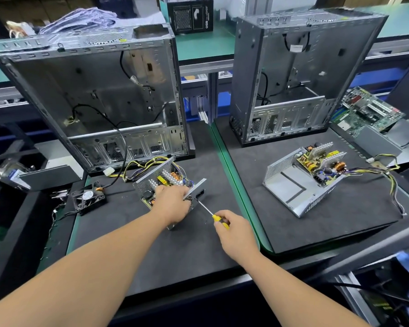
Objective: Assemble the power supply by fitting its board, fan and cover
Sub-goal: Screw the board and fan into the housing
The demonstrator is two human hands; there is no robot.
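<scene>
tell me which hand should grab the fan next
Left, probably. The fan lies on the mat left of the power supply, nearer the left hand. The right hand is shut on the screwdriver.

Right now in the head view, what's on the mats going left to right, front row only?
Fan → power supply steadied by the left hand → screwdriver in the right hand → second open supply → motherboard at the far right.
</scene>
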